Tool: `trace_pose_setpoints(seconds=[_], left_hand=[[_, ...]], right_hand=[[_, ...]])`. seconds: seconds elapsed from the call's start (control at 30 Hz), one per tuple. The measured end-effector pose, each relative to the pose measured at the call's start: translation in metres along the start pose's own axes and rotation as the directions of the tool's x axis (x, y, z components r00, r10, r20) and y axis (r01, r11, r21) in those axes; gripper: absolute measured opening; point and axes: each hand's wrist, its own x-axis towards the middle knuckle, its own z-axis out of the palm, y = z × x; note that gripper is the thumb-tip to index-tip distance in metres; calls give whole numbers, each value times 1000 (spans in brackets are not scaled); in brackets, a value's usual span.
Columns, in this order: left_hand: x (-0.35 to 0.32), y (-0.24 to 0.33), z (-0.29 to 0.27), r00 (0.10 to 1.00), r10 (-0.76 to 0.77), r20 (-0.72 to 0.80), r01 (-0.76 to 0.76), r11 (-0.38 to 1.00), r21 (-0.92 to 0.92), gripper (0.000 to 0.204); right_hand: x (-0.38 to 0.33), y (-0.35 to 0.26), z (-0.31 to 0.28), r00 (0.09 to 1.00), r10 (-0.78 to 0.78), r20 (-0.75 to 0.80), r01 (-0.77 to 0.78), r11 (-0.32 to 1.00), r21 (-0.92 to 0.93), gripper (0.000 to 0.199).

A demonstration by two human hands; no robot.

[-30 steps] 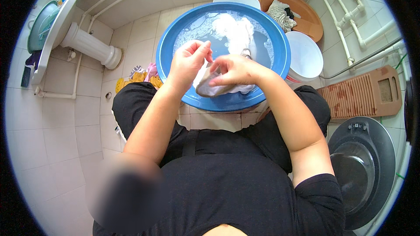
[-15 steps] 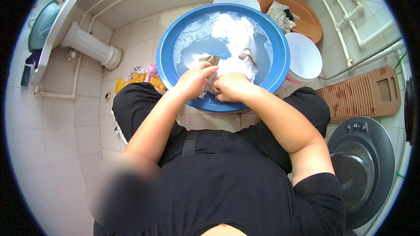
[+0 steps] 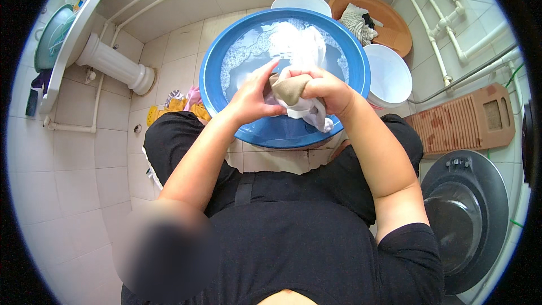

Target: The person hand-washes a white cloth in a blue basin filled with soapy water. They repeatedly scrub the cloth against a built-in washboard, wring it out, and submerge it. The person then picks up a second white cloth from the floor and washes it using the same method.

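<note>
A large blue basin (image 3: 210, 82) of sudsy water stands between my knees. Above its near side, my right hand (image 3: 333, 91) is closed on a bunched wet garment (image 3: 291, 89), white with a beige part. Its white end hangs down toward the basin's near rim. My left hand (image 3: 248, 100) is at the garment's left side, thumb and fingers apart in a curve; whether they touch the cloth is hard to see. Another mass of white cloth (image 3: 302, 42) lies in the water beyond my hands.
A white bucket (image 3: 388, 73) and a brown tub (image 3: 395, 20) holding striped cloth stand right of the basin. A brown washboard (image 3: 457, 120) and a dark round lid-like object (image 3: 468, 220) are farther right. Colourful clothes (image 3: 178, 104) lie by my left knee. A pedestal sink (image 3: 116, 63) is left.
The garment has come up from the water by the near rim and is bunched in my right hand. My left hand's fingers have spread apart beside it.
</note>
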Motion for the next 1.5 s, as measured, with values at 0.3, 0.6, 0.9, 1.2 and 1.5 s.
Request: trace_pose_setpoints(seconds=[0.3, 0.6, 0.9, 1.2, 1.5], left_hand=[[-2, 14, -23, 974, -216, 62, 104, 191, -976, 42], [8, -2, 55, 747, -662, 67, 171, 94, -981, 28], [-8, -13, 49, 919, -378, 111, 63, -135, -989, 27], [8, 42, 40, 747, -638, 190, 72, -206, -976, 27], [3, 43, 40, 677, -669, 307, 189, -246, -951, 29]], right_hand=[[13, 6, -47, 756, -256, -602, 246, 964, -101, 23], [24, 65, 50, 699, -701, 139, 235, 42, -971, 18], [33, 79, 52, 649, -738, 183, 309, 36, -950, 20], [37, 72, 4, 563, -789, -246, -11, 291, -957, 22], [42, 73, -4, 562, -793, -236, -9, 280, -960, 24]])
